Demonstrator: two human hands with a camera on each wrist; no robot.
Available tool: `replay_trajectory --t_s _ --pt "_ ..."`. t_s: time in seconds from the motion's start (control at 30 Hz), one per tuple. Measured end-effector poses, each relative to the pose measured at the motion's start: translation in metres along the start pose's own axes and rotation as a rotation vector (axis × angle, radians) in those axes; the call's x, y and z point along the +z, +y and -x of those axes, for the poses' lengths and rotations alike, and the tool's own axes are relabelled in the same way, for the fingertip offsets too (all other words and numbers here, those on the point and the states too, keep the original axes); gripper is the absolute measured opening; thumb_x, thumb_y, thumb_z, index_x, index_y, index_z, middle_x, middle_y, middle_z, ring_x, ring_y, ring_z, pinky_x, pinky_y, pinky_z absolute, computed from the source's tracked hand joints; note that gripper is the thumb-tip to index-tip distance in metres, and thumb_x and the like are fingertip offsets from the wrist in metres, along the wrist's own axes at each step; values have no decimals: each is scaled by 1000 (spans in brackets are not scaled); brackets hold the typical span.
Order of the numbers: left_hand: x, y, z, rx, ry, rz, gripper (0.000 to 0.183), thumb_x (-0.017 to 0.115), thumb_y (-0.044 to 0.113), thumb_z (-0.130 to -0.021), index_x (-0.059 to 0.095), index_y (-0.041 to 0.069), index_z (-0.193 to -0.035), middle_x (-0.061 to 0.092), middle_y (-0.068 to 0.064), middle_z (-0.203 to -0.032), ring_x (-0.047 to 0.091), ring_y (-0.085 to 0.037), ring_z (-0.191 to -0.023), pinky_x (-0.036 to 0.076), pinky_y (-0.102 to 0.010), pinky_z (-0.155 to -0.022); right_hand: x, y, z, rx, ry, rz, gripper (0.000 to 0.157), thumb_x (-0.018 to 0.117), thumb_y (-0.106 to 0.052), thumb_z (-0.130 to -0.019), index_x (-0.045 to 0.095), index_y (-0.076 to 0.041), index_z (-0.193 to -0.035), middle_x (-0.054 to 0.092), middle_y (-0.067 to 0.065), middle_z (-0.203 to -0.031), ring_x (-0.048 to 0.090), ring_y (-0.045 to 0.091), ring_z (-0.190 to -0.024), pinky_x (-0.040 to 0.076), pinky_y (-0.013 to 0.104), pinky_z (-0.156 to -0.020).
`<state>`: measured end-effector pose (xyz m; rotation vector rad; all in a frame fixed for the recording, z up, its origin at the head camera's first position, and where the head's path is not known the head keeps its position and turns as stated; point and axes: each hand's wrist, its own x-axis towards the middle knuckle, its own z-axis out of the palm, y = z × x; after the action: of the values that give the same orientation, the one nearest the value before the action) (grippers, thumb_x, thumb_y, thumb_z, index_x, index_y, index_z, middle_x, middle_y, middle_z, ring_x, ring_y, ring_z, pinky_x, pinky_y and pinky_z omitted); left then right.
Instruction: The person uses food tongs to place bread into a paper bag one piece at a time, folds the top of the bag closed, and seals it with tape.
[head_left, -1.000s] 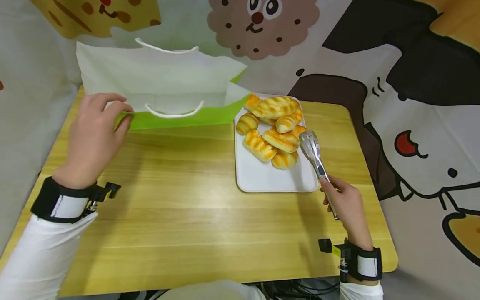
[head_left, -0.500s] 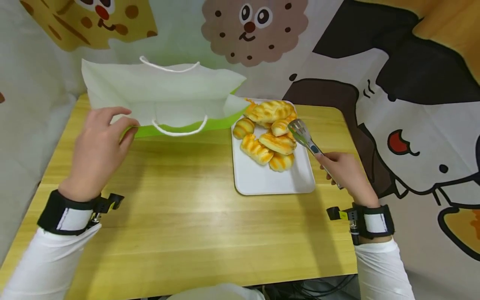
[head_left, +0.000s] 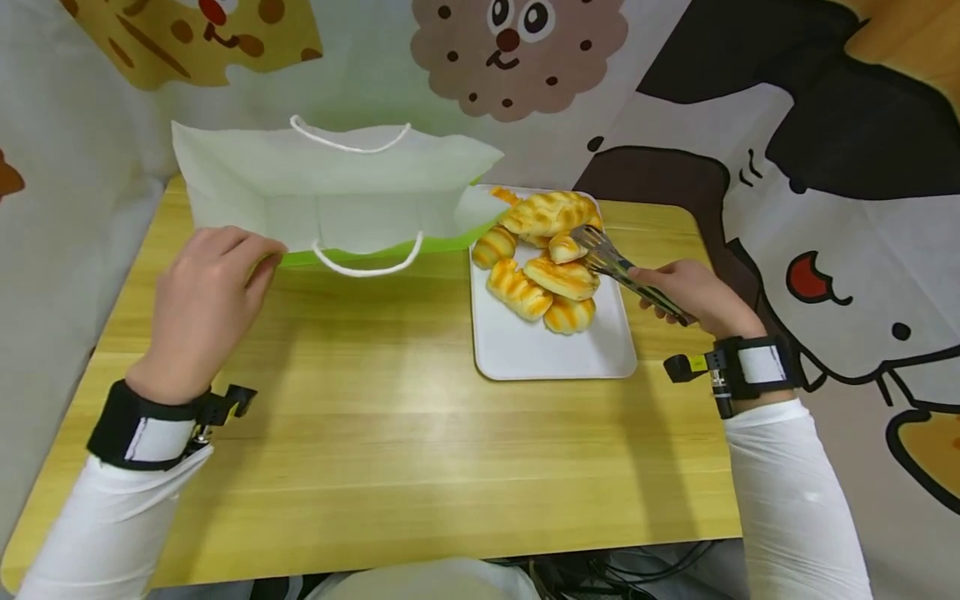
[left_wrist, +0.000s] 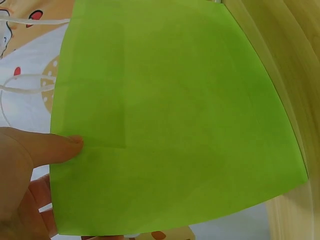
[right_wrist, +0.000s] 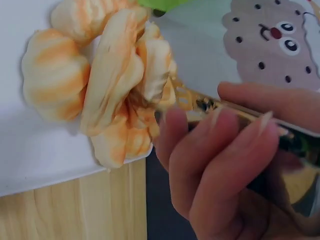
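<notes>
Bag left of tray, bread on tray, both on table

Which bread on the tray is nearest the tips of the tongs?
The small roll between the big loaf behind and the long bun in front: in the head view, the tongs in the right hand lap over its right end.

No text, brand, number or sign legible. Yellow patch on the right wrist camera: too small to read any marking.
</notes>
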<state>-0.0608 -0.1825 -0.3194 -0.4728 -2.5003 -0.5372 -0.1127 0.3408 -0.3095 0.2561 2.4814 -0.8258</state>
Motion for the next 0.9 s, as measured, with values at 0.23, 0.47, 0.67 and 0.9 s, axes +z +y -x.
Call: replay_trajectory --t_s 0.23,0.47,0.67,0.9 --pt "-7 0 1 -10 5 -32 11 68 2 -86 71 -3 -95 67 -19 -94 55 -35 -89 51 -54 -74 -4 -9 -22 19 -95 -100 68 44 -56 -94 49 6 -122 66 2 -80 52 9 -56 44 20 -45" --pt "1 6 -4 -9 0 -11 11 66 6 -88 71 -2 -95 67 -17 -94 55 -33 -89 51 -50 -77 -10 6 -17 36 -134 -143 65 40 -52 -98 44 5 -129 69 -1 -86 51 9 -58 44 20 -48" --pt "6 8 -6 -23 25 46 10 65 5 -89 70 -2 -93 67 -17 -92 55 -32 -88 51 -49 -76 -7 20 -6 28 -134 -227 66 44 -50 -97 46 7 -129 70 -3 -88 54 8 -60 45 19 -50" --pt "-3 3 -7 -32 55 43 9 64 2 -88 69 -3 -94 69 -17 -94 56 -32 -92 50 -48 -79 8 12 -6 -10 -73 -285 59 48 -45 -97 48 6 -126 67 -2 -84 52 8 -58 43 18 -47"
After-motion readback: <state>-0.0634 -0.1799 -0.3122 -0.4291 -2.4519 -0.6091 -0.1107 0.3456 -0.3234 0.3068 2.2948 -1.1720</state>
